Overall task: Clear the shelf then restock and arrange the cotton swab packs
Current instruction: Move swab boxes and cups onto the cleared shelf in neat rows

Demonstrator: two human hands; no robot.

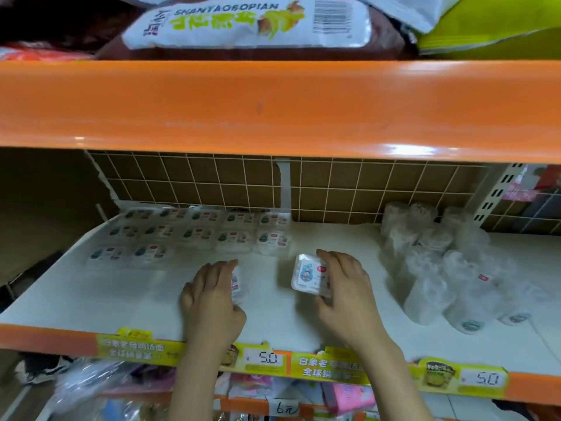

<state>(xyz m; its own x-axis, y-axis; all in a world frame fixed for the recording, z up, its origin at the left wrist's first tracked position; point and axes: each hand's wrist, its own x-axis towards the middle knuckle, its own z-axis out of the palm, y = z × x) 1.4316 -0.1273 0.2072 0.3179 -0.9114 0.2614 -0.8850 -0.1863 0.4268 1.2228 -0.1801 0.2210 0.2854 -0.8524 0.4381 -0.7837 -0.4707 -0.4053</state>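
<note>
Clear plastic shows between curled fingers on both sides: the right hand (340,287) grasps one small cotton swab pack (309,276) with its label facing up, held just over the white shelf (121,299), and the left hand (212,296) clasps a second pack (238,284), mostly hidden behind the fingers. Farther back, the arranged packs (194,232) lie flat in rows at the rear left, with open places in the front row, while the clear tubs (449,268) lie piled to the right. I think these light, smooth packs can slide easily, so putting one down carelessly could push the neat rows crooked, and the right wrist could bump the tubs.
</note>
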